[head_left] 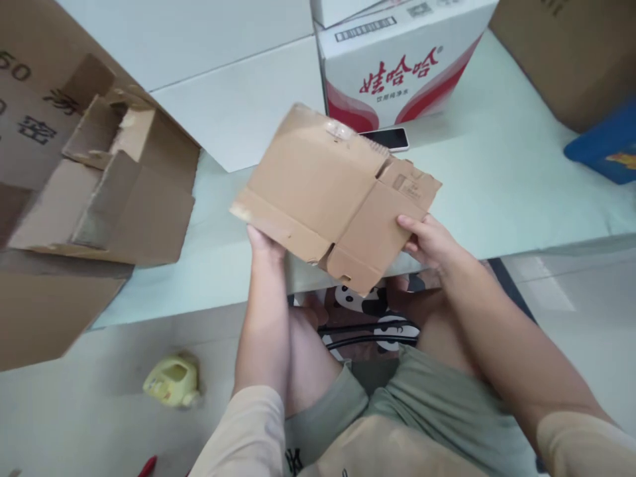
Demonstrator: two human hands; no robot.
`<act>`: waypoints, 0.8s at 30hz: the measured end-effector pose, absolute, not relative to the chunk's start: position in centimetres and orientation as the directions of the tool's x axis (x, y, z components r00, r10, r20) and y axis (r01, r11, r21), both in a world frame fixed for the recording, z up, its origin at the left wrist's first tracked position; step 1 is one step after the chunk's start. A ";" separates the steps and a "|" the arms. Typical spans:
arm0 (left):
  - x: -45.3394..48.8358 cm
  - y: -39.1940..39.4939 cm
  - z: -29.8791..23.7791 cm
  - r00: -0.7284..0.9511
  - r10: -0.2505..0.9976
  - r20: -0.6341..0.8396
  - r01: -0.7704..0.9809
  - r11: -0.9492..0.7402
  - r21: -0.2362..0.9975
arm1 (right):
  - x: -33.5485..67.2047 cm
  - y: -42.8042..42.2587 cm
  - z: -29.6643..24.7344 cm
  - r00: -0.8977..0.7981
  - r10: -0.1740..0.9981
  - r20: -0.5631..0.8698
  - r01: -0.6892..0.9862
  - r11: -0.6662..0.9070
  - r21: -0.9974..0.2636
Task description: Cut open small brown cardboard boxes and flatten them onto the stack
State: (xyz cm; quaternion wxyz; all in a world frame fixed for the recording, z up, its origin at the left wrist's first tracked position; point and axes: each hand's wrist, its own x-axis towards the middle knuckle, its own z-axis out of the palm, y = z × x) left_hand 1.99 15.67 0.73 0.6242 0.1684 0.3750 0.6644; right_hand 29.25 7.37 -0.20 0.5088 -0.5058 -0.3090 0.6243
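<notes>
A flattened brown cardboard box is held up at a tilt over the front of the table, its side flaps folded out and a strip of clear tape on its far edge. My right hand grips the right flap, thumb on top and fingers underneath. Under the lower left edge, my left hand supports the cardboard; most of its fingers are hidden beneath. A phone lies just behind the box's far edge, partly covered by it.
Brown cartons are stacked at left. White boxes and a white-and-red carton stand at the back of the pale green table. A blue object sits at right. On the floor lies a yellow jug.
</notes>
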 end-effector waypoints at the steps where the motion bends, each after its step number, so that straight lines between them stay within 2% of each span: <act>1: 1.8 15.8 0.6 -0.215 0.941 -0.263 -0.723 0.028 0.690 | 29.4 6.9 0.4 0.053 0.940 -0.337 -0.327 -0.303 -0.895; 4: 0.4 16.1 0.2 -0.365 0.820 -0.441 -0.754 0.018 0.657 | 30.9 5.0 2.5 0.210 0.919 -0.332 -0.319 -0.257 -0.912; 6: -0.5 16.2 0.2 -0.360 0.764 -0.536 -0.773 0.077 0.630 | 32.7 3.3 4.0 0.425 0.875 -0.231 -0.265 -0.123 -0.956; 7: -0.9 16.2 0.2 -0.331 0.767 -0.550 -0.783 0.101 0.613 | 33.8 2.4 4.8 0.557 0.815 -0.160 -0.214 -0.045 -0.976; 9: -1.3 16.2 0.4 -0.261 0.802 -0.537 -0.802 0.130 0.583 | 36.1 0.8 6.1 0.787 0.615 -0.046 -0.092 0.043 -0.995; 11: -1.2 16.2 0.7 -0.212 0.832 -0.512 -0.814 0.141 0.564 | 38.3 0.0 7.0 0.889 0.458 0.033 0.043 -0.012 -0.999; 12: -1.1 16.2 0.8 -0.199 0.837 -0.510 -0.818 0.145 0.557 | 39.3 0.2 7.3 0.903 0.425 0.065 0.107 -0.076 -0.991; 17: -0.4 16.5 1.2 -0.148 0.817 -0.557 -0.819 0.215 0.532 | 43.1 7.3 8.5 0.894 0.436 0.105 0.270 -0.336 -0.902; 19: -0.4 16.9 1.3 -0.137 0.823 -0.552 -0.812 0.226 0.539 | 44.3 12.4 9.2 0.857 0.495 0.147 0.408 -0.475 -0.779; 22: -0.8 17.4 1.3 -0.149 0.827 -0.542 -0.801 0.221 0.557 | 45.4 19.5 10.2 0.769 0.608 0.198 0.565 -0.501 -0.656; 24: -1.1 17.8 1.4 -0.159 0.824 -0.544 -0.798 0.218 0.563 | 45.5 22.6 10.3 0.657 0.719 0.226 0.659 -0.403 -0.635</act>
